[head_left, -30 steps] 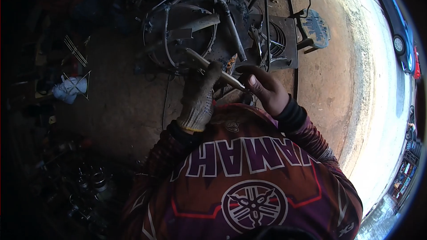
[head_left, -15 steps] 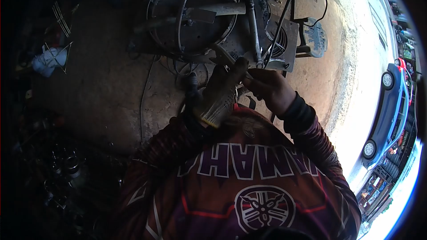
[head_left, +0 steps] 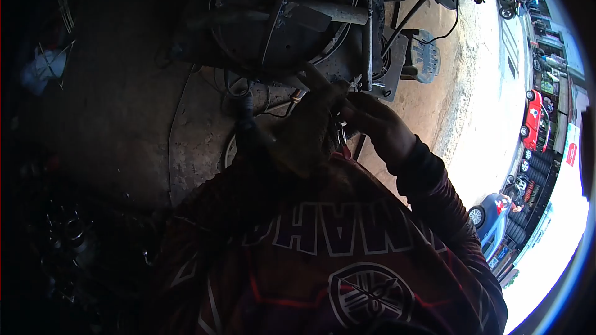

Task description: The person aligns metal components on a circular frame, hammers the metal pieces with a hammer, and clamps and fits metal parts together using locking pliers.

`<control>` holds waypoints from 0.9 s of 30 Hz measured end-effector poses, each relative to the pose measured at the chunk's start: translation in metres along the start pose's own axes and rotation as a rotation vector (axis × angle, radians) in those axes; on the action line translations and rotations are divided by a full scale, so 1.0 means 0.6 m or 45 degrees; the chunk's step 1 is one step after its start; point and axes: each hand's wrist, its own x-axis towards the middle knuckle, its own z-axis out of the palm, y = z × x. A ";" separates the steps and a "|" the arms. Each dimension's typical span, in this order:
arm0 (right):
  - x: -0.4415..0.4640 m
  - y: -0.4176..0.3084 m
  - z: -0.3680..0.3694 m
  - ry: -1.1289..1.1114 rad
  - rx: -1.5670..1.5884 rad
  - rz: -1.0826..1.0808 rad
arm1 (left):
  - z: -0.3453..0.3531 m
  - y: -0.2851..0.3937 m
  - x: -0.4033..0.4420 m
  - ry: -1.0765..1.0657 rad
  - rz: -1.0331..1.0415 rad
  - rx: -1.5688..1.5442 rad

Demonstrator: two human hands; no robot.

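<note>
My left hand (head_left: 310, 127), in a knit work glove, is closed round a flat, pale strip (head_left: 314, 77) whose upper end sticks out past the fingers. My bare right hand (head_left: 379, 121) is closed beside it, its fingertips meeting the gloved fingers; what they pinch, if anything, is too dark to make out. Just beyond both hands stands a dark metal table (head_left: 279, 56) with a round hoop frame (head_left: 338, 46) and a metal tube (head_left: 367, 43) on it.
A stool with a slotted seat (head_left: 425, 56) stands right of the table. Cables (head_left: 413, 9) hang over the table's right side. A white bundle (head_left: 45, 69) lies at the far left, and dark metal parts (head_left: 74, 229) at the lower left. Cars and the street are at the right.
The view has swung, so the table and stool sit differently and more of the street shows. My right hand's fingers have closed in against my left hand, which still holds the strip.
</note>
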 end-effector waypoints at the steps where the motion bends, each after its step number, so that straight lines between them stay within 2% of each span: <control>1: 0.000 -0.007 0.000 0.006 0.000 -0.025 | -0.003 -0.001 0.004 0.000 -0.012 -0.127; 2: -0.001 -0.014 0.000 0.012 0.001 -0.049 | -0.007 -0.003 0.009 0.002 -0.026 -0.252; 3: -0.003 -0.034 -0.002 0.005 0.109 0.255 | -0.013 -0.006 0.012 -0.004 -0.037 -0.258; 4: -0.006 -0.034 -0.007 0.002 0.161 0.412 | -0.020 -0.010 0.015 -0.042 0.113 0.074; 5: -0.010 -0.033 -0.012 0.005 0.212 0.569 | -0.026 -0.013 0.017 -0.069 0.185 0.236; 6: -0.014 -0.021 -0.023 -0.175 0.065 0.431 | -0.032 -0.015 0.018 -0.087 0.261 0.396; 8: -0.017 -0.009 -0.035 -0.352 -0.082 0.297 | -0.041 -0.020 0.023 -0.073 0.251 0.438; 9: -0.016 -0.008 -0.041 -0.416 0.006 0.428 | -0.047 -0.025 0.028 -0.069 0.246 0.451; 11: -0.010 -0.011 -0.039 -0.483 0.096 0.565 | -0.062 -0.040 0.042 0.026 0.279 0.652; 12: -0.009 -0.007 -0.036 -0.464 0.262 0.576 | -0.063 -0.039 0.042 0.058 0.287 0.717; 13: -0.007 -0.010 -0.034 -0.453 0.346 0.584 | -0.064 -0.030 0.035 0.011 0.118 0.128; 14: -0.005 -0.013 -0.032 -0.442 0.430 0.593 | -0.070 -0.033 0.038 -0.021 0.031 -0.167; 15: -0.002 -0.024 -0.031 -0.452 0.338 0.455 | -0.076 -0.037 0.040 -0.033 -0.061 -0.462; 16: 0.000 -0.025 -0.032 -0.457 0.293 0.390 | -0.085 -0.050 0.050 -0.081 0.408 0.242; 18: 0.002 -0.020 -0.036 -0.481 0.067 0.228 | -0.099 -0.059 0.047 -0.129 0.858 0.949; 20: 0.009 -0.027 -0.034 -0.504 -0.115 0.137 | -0.060 -0.004 0.002 -0.217 0.583 1.105; 21: 0.017 -0.044 -0.028 -0.391 0.268 0.635 | -0.048 0.014 -0.008 -0.248 0.490 1.155; 22: 0.023 -0.057 -0.025 -0.257 0.655 1.125 | -0.043 0.021 -0.007 -0.230 0.224 0.635; 23: 0.025 -0.063 -0.024 -0.254 0.655 1.131 | -0.037 0.028 -0.007 -0.204 -0.041 0.114; 24: 0.027 -0.067 -0.025 -0.345 0.441 0.954 | -0.023 0.044 -0.012 -0.206 -0.048 0.110; 26: 0.038 -0.083 -0.025 -0.428 0.230 0.784 | 0.008 0.076 -0.024 -0.002 -0.388 -0.035; 27: 0.052 -0.095 -0.026 -0.358 0.464 1.096 | 0.016 0.082 -0.027 -0.006 -0.396 -0.040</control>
